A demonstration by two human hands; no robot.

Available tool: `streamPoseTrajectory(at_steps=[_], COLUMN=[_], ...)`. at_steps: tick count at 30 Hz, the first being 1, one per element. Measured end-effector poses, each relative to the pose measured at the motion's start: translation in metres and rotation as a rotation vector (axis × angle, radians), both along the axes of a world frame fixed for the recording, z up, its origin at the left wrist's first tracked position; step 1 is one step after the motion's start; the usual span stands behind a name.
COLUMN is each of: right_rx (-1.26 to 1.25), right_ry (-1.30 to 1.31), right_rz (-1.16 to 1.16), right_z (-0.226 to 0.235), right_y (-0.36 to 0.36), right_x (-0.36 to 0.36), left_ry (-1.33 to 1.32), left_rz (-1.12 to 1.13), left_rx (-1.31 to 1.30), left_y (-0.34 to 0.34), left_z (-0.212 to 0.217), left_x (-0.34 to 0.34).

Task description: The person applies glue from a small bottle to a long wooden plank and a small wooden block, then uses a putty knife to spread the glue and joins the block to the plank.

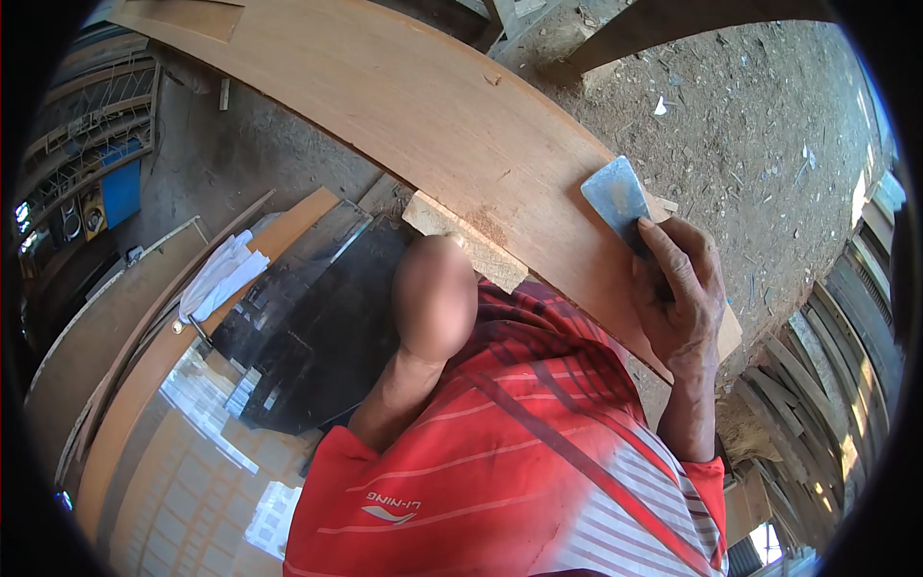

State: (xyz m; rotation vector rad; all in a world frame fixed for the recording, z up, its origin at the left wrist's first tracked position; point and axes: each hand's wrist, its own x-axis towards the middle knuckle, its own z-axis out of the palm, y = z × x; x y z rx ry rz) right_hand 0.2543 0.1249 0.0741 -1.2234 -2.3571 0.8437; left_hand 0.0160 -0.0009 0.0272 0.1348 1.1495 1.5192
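A long brown wooden plank [385,91] runs diagonally from the upper left to the right in front of me. My right hand [685,288] is closed round the dark handle of a putty knife [615,190], whose flat grey blade lies over the plank near its right end. My left hand [435,298] is at the near edge of a small pale wood board [500,267]; it is blurred, so its fingers do not show. Brown crumbly matter [484,227] shows where the small board meets the plank.
Left of me lies a dark glossy panel [317,317], next to an orange-brown board [125,433] with a white cloth [223,274] on it. Stacked timber [817,385] lines the right side. Wood scraps litter the dirt floor [731,125]. A curved dark beam [663,29] stands at the top.
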Motion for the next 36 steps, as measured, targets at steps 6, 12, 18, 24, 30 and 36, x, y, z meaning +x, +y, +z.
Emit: streamPoseTrajectory(at_steps=[6, 12, 18, 24, 30, 36], right_rx=[0.0, 0.07, 0.017, 0.207, 0.278, 0.474], right_ry=[-0.011, 0.003, 0.131, 0.032, -0.166, -0.077], right_rz=[0.055, 0.13, 0.096, 0.087, 0.11, 0.098], right_z=[0.002, 0.016, -0.009, -0.09, -0.138, -0.103], right_y=[0.009, 0.028, 0.103, 0.236, 0.294, 0.3], right_x=[-0.008, -0.052, -0.121, -0.177, -0.204, -0.256], left_ry=[-0.038, -0.122, -0.027, 0.12, 0.035, 0.235], left_rz=[-0.005, 0.024, 0.154, 0.146, 0.177, -0.002], left_rx=[0.015, 0.086, -0.041, -0.042, -0.083, -0.109], left_y=[-0.002, -0.01, 0.004, -0.008, 0.006, -0.011], left_z=[-0.003, -0.012, -0.003, -0.03, 0.003, 0.003], left_x=[-0.002, 0.001, 0.011, 0.015, 0.01, 0.001])
